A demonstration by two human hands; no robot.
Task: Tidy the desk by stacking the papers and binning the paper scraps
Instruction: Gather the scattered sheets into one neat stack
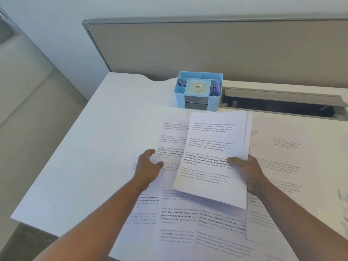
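Gripping paper stack (212, 159) w/ right hand (246, 170); left hand (148, 164) beside.

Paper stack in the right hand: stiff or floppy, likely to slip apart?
The stack probably flexes: the right hand grips one edge only. Sheets already fan at the far right edge, so they may slide apart. Likely light.
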